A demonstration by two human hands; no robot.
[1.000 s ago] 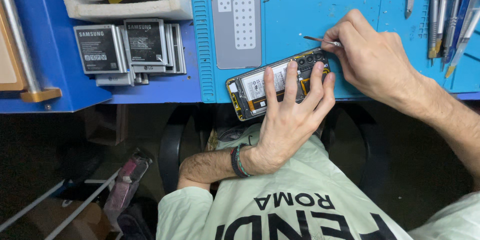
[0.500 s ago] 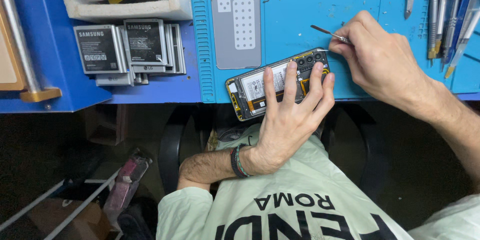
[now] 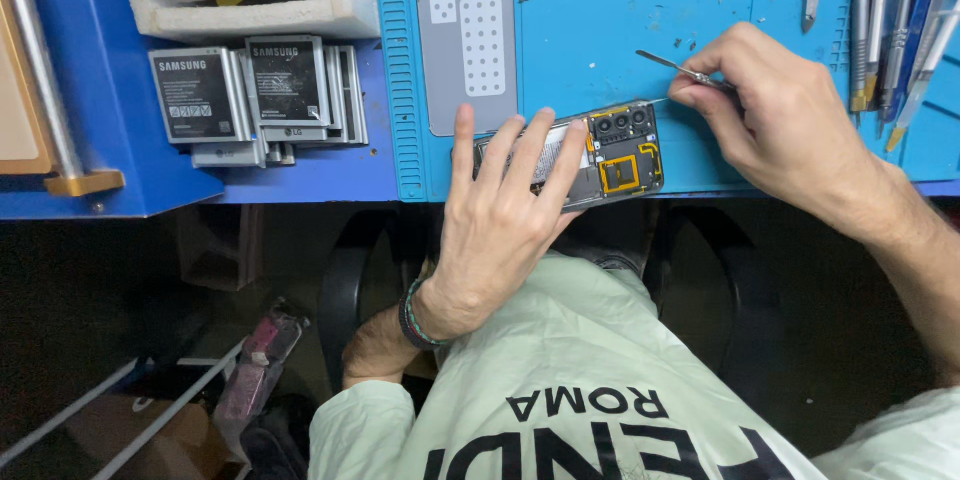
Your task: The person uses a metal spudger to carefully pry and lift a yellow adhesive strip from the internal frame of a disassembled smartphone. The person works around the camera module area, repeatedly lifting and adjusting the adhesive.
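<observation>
An opened phone (image 3: 622,155) lies with its back off near the front edge of a blue work mat (image 3: 590,30), showing its camera cluster and a board with orange flex cable. My left hand (image 3: 500,215) presses flat on the phone's left half, fingers spread. My right hand (image 3: 775,120) pinches thin metal tweezers (image 3: 668,65) just right of and above the phone; their tip points up and to the left, off the phone.
Several phone batteries (image 3: 250,90) are stacked left of the mat on the blue bench. A white foam tray (image 3: 345,0) sits behind them. A grey phone back cover (image 3: 465,40) lies on the mat. Hand tools (image 3: 880,30) line the right edge.
My right hand has lifted the tweezers slightly up and away from the phone's top edge. My left hand stays pressed on the phone.
</observation>
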